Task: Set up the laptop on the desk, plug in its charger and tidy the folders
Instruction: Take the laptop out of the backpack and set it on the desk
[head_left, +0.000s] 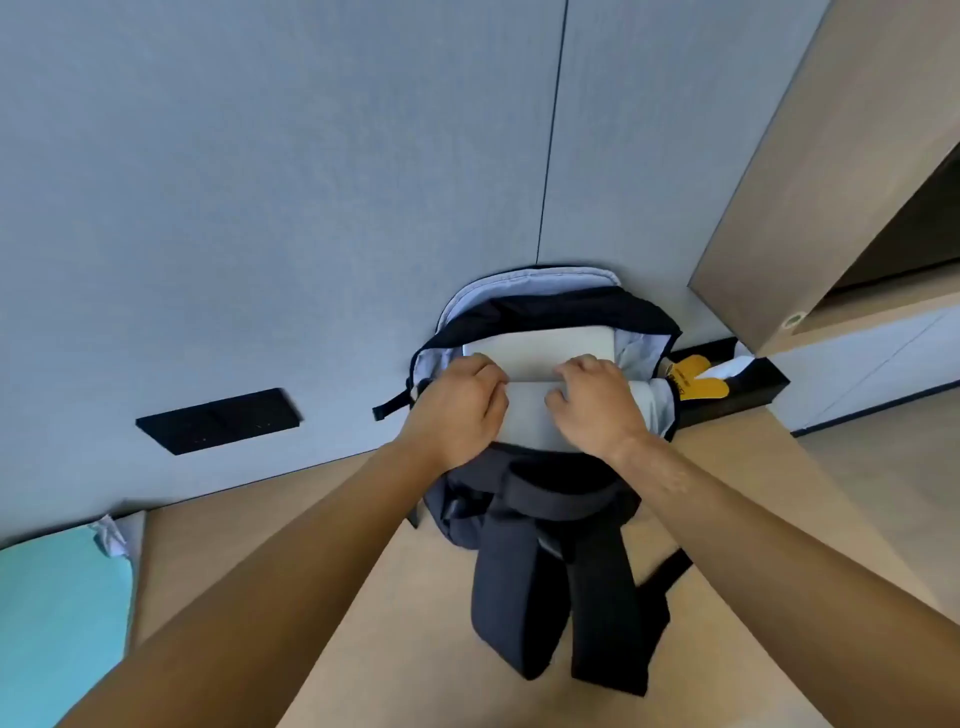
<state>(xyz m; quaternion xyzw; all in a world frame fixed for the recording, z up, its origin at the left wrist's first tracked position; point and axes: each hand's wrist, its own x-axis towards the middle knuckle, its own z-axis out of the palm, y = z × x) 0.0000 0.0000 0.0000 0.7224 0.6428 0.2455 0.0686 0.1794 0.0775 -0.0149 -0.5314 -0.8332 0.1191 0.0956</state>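
Your left hand (460, 402) and right hand (597, 402) grip the flat pale-grey laptop (540, 345) inside the dark fabric backpack (545, 519) near the wooden desk's (389, 597) back edge; setup, charging and folders all remain.

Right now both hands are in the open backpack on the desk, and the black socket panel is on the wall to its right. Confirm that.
One detail is wrong. The head view shows the black socket panel on the wall left of the backpack, not right. The rest holds: the left hand and right hand are both at the open backpack on the desk, gripping the pale flat item inside.
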